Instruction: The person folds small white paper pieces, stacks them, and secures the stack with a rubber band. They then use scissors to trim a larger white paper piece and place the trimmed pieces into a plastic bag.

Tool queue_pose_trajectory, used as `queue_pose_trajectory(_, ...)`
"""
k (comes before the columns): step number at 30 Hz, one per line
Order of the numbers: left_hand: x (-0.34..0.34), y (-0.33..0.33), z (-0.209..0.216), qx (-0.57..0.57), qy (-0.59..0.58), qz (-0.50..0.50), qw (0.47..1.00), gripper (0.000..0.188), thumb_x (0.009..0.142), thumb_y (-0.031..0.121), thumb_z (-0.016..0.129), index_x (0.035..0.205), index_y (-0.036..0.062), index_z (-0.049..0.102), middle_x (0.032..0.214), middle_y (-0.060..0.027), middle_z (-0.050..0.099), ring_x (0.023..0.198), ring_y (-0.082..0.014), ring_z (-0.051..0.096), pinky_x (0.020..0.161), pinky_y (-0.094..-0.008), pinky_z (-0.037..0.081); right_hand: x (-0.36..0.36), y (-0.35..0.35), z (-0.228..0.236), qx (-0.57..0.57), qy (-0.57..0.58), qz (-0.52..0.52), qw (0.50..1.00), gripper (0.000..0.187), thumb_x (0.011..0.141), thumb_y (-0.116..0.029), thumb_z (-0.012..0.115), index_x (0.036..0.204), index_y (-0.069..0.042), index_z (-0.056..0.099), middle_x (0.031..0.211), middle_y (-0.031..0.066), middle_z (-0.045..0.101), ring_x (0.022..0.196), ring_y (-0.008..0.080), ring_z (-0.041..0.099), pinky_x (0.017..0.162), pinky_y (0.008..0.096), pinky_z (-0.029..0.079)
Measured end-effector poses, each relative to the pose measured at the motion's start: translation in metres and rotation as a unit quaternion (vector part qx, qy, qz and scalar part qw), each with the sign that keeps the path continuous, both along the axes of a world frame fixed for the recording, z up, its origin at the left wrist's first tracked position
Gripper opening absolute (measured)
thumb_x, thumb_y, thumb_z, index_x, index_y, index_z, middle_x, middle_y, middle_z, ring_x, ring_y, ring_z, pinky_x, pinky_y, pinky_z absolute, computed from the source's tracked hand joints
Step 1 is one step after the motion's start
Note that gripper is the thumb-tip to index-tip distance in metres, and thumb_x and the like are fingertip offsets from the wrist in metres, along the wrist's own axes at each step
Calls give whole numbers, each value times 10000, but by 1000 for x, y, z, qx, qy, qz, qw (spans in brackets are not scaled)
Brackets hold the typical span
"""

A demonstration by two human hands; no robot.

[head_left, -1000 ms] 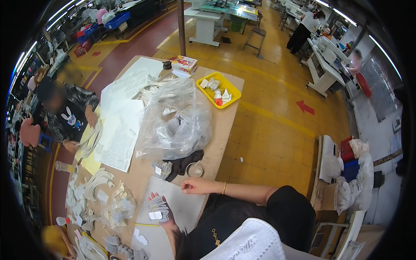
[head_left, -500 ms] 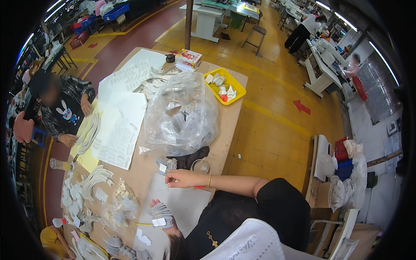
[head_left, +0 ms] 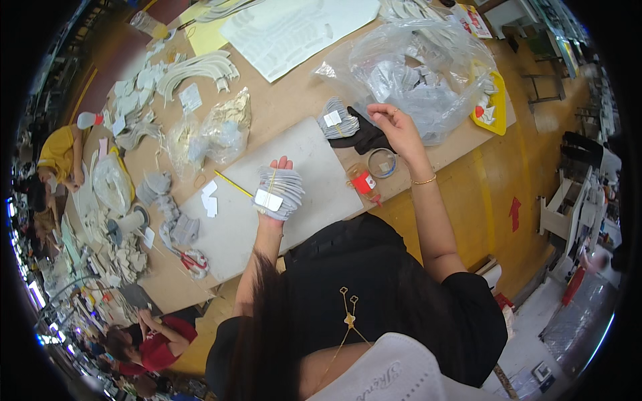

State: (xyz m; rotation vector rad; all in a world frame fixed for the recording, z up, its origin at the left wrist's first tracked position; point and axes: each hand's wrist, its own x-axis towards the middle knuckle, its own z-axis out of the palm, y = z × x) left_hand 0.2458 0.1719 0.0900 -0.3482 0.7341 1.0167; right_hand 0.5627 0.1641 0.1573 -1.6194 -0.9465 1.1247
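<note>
My left hand (head_left: 271,223) is palm up over the grey board (head_left: 311,164), holding a banded bundle of grey fabric pieces (head_left: 281,186) with a blank-looking white tag (head_left: 268,200). Its fingertips show beyond the bundle. My right hand (head_left: 401,130) is raised at the right, with thumb and fingers loosely apart and nothing visible in them. Just left of it lies another tagged grey bundle (head_left: 340,125) beside a black cloth (head_left: 369,136). A yellow pencil-like stick (head_left: 232,183) and white paper tags (head_left: 209,199) lie left of my left hand.
A large clear plastic bag of grey pieces (head_left: 421,83) stands behind my right hand, next to a yellow basket (head_left: 498,107). Near the table's front edge are a red-labelled bottle (head_left: 363,182) and a tape roll (head_left: 382,162). Red-handled scissors (head_left: 194,262) and smaller bags (head_left: 227,130) lie left.
The view has swung toward the left side of the table, so everything sits differently in it. My left hand still holds the bundle; my right hand is still raised near the other bundle.
</note>
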Motion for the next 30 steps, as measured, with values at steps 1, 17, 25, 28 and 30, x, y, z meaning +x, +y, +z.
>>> queue_pose_trajectory(1, 0, -2, 2, -12, -9, 1, 1000, 475, 1059, 303, 285, 1438, 46, 412, 1541, -174, 375, 1433, -324, 346, 1191, -490, 285, -2, -1, -1, -7, -7, 3, 1000, 236, 949, -139, 606, 1130, 5, 655, 1039, 110, 697, 948, 185, 651, 856, 320, 511)
queue_pose_trajectory(17, 5, 5, -71, -6, -54, -106, 993, 507, 1051, 366, 347, 1480, 96, 380, 1541, -136, 387, 1417, -305, 365, 1183, -507, 265, -57, 52, -86, -54, -445, 26, 893, 544, 899, -400, 645, 1311, -60, 544, 1107, 185, 634, 1022, 368, 615, 866, 460, 509)
queue_pose_trajectory(25, 0, 65, -82, 133, -31, -290, 947, 538, 1007, 412, 494, 1280, -50, 529, 1313, -244, 573, 1255, -375, 530, 1092, -525, 401, -42, 56, -114, 0, -363, 36, 931, 521, 862, -394, 684, 1272, -92, 577, 1170, 137, 646, 1068, 331, 610, 906, 443, 497)
queue_pose_trajectory(28, 0, 93, -84, 196, 19, -340, 920, 523, 1008, 407, 503, 1188, -77, 589, 1211, -234, 635, 1171, -356, 593, 1049, -482, 452, -37, 54, -111, 34, -320, 120, 939, 503, 832, -384, 711, 1230, -104, 581, 1113, 144, 656, 1056, 324, 617, 900, 426, 497)
queue_pose_trajectory(30, 4, 112, -85, 241, 60, -388, 888, 507, 1012, 396, 505, 1127, -83, 625, 1139, -220, 671, 1102, -327, 635, 1011, -443, 486, -40, 53, -106, 59, -311, 183, 931, 495, 817, -383, 723, 1208, -114, 583, 1085, 143, 660, 1048, 323, 618, 898, 419, 493)
